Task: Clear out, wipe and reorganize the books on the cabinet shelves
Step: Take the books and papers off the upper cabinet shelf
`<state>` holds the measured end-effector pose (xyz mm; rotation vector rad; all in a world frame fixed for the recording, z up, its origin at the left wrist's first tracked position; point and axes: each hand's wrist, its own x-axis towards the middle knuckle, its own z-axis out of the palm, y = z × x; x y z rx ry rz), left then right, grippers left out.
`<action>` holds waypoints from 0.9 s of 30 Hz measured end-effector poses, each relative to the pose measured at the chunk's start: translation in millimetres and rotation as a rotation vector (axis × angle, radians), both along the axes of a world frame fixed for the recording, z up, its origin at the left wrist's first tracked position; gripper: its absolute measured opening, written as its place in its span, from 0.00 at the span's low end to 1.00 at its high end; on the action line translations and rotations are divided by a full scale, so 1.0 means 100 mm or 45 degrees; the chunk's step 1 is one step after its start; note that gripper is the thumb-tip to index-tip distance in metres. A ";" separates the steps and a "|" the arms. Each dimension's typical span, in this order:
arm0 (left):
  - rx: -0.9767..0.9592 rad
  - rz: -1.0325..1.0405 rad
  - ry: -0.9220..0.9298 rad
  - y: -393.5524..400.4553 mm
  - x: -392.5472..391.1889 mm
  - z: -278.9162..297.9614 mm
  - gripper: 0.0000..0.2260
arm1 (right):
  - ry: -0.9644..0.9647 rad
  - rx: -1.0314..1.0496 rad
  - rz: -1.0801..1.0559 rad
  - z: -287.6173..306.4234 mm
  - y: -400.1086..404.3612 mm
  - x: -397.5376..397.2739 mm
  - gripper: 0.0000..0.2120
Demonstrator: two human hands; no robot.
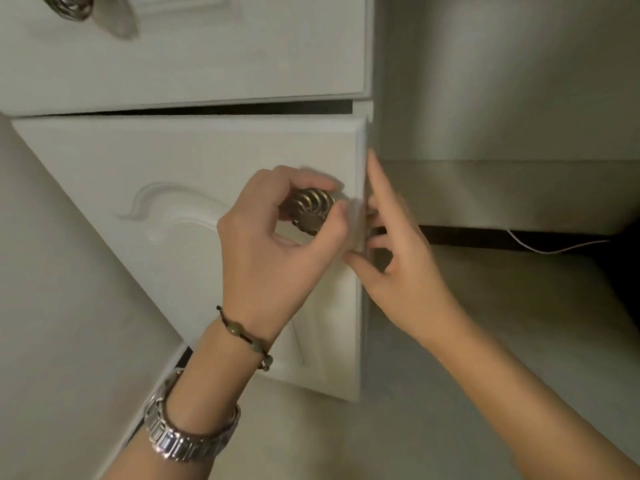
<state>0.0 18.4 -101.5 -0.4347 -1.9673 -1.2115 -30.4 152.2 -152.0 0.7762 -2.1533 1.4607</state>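
Item: cabinet door [194, 216], white, panelled, centre of frame, standing ajar with a dark gap along its top edge. Fitting: round brass knob [310, 211], centre, near the door's right edge. My left hand [273, 244] grips the knob, fingers and thumb curled round it. My right hand [398, 258], just right of centre, has its index finger straight up along the door's right edge, the other fingers hooked at that edge and its thumb against the door's face; it pinches the edge. Above, upper left: a drawer front [180, 46] with a second knob [69, 5], blurred. Right of frame: a plain panel, a thin wire [554, 247] trailing from a dark slot. Books and shelves: not in view, presumably behind the door. Progress, as I judge it: barely begun; door being opened, while clearing, wiping and reordering all remain.
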 end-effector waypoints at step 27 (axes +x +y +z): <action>-0.549 0.031 -0.090 -0.59 0.88 0.33 0.21 | -0.229 -0.231 -0.028 0.25 -0.48 1.18 0.29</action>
